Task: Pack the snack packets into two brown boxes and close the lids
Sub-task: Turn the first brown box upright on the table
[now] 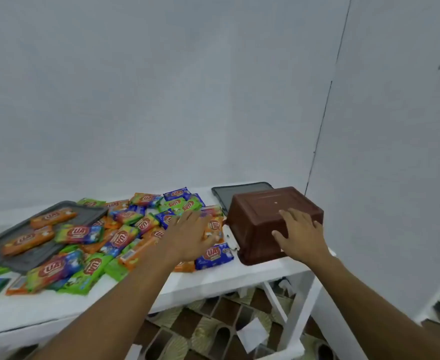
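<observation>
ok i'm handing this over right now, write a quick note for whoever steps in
Left hand: open, fingers straight, over the packets beside the box; blurred, contact unclear.
Right hand: open, fingers spread on the brown box, which lies bottom up at the table's right end.
Snack packets: loose heap on the white table, a few on a grey lid at left; second grey lid behind the box.
Done: no packing shows.
Left: turn the box over, fill both boxes (second not clearly in view), close the lids.
</observation>
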`<state>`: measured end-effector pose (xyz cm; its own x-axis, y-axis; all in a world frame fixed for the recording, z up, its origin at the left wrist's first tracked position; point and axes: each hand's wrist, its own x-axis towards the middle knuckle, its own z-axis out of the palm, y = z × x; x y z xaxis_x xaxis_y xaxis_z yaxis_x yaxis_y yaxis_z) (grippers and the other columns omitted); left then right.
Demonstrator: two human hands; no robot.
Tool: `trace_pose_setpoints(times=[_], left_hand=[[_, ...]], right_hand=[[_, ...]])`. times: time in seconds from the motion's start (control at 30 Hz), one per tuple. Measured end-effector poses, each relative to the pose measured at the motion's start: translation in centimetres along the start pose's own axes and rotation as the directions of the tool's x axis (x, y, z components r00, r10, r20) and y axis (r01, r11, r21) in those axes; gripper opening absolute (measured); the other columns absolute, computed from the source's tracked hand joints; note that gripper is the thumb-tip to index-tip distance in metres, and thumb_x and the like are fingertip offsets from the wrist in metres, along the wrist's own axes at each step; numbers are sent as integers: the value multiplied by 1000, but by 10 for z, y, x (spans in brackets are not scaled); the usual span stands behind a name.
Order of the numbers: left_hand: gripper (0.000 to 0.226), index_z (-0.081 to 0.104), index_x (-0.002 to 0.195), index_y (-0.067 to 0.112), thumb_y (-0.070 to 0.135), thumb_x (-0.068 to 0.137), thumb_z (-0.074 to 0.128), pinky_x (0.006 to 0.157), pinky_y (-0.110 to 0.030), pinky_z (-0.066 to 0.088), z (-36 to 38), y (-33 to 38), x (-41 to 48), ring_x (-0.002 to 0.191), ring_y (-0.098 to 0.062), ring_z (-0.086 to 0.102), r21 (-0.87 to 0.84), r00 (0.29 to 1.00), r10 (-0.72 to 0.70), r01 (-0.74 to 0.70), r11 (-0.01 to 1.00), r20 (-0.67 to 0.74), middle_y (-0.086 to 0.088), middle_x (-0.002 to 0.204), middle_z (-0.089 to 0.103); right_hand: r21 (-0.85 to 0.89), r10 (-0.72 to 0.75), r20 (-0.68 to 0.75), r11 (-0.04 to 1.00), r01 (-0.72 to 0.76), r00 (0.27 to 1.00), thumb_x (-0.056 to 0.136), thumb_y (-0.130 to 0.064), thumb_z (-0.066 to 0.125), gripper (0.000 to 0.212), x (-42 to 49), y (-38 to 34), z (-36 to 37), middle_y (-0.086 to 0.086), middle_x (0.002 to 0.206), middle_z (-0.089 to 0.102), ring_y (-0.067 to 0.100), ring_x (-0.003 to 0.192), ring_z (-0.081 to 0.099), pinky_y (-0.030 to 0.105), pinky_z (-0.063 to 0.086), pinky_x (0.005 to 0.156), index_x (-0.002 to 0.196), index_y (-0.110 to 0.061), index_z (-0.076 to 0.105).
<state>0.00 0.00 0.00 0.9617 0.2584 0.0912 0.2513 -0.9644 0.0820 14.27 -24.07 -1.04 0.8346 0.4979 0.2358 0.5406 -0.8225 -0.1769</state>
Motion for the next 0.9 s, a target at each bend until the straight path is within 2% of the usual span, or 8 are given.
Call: trace_pose_setpoints(times=[0.13, 0.27, 0.37, 0.47, 0.6, 0.73, 0.83, 0.9], left_hand=[[64, 25, 149, 26, 58, 95, 37, 116, -50, 21, 23, 19, 25, 145, -26, 20, -12, 997, 68, -68, 998, 47, -3, 157, 25], [73, 19, 153, 25, 65, 93, 32, 118, -50, 17, 48, 35, 63, 147, -25, 15, -45, 993, 48, -43, 998, 112, -2, 161, 18], [77, 18, 154, 23, 69, 93, 27, 118, -44, 23, 62, 46, 83, 146, -24, 21, -164, 993, 32, -13, 986, 116, -2, 161, 20], [85, 27, 150, 23, 79, 86, 24, 109, -41, 37, 77, 56, 91, 135, -22, 41, -341, 996, 14, 19, 940, 93, -2, 152, 38], [82, 51, 132, 27, 85, 79, 29, 93, -32, 47, 76, 71, 91, 113, -14, 57, -688, 998, -67, 41, 725, -11, 4, 128, 59], [60, 60, 118, 31, 73, 83, 35, 90, -30, 49, 41, 77, 92, 102, -10, 62, -854, 962, -194, -67, 516, -193, 7, 113, 67], [42, 65, 110, 36, 60, 91, 36, 87, -26, 51, 12, 79, 94, 105, -8, 64, -955, 924, -294, -175, 240, -244, 9, 110, 70], [42, 59, 121, 34, 57, 95, 36, 82, -20, 50, 0, 80, 97, 107, -1, 61, -942, 919, -274, -217, 255, -285, 16, 114, 66]], right_hand=[[3, 86, 20, 996, -86, 996, 92, -50, 50, 66, 6, 33, 7, 1, 156, 26, 25, 143, 25, 55, 23, 114, 148, -26, 26], [63, 169, 5, 984, -169, 986, 91, -54, 48, 71, 25, 67, 17, 7, 155, 25, 31, 139, 30, 56, 29, 111, 149, -28, 17], [163, 254, -13, 955, -248, 967, 90, -63, 42, 79, 41, 86, 29, 11, 152, 31, 37, 135, 36, 57, 33, 105, 151, -30, 3], [344, 315, 35, 887, -307, 949, 85, -75, 36, 86, 51, 100, 41, 11, 146, 45, 38, 129, 46, 59, 36, 105, 150, -33, -1], [537, 374, -72, 796, -280, 925, 78, -83, 29, 85, 58, 115, 33, 10, 127, 62, 33, 114, 60, 57, 42, 102, 146, -32, 19], [692, 393, -218, 708, -143, 893, 94, -61, 36, 49, 76, 132, -5, 6, 110, 69, 29, 107, 60, 46, 43, 97, 134, -33, 42], [868, 301, -172, 497, -1, 938, 98, -58, 32, 45, 99, 145, -35, -1, 110, 69, 15, 112, 58, 32, 40, 94, 135, -36, 46], [946, 255, -117, 323, 29, 960, 95, -61, 35, 48, 114, 149, -44, -5, 127, 60, 10, 120, 53, 32, 38, 101, 137, -39, 46]])
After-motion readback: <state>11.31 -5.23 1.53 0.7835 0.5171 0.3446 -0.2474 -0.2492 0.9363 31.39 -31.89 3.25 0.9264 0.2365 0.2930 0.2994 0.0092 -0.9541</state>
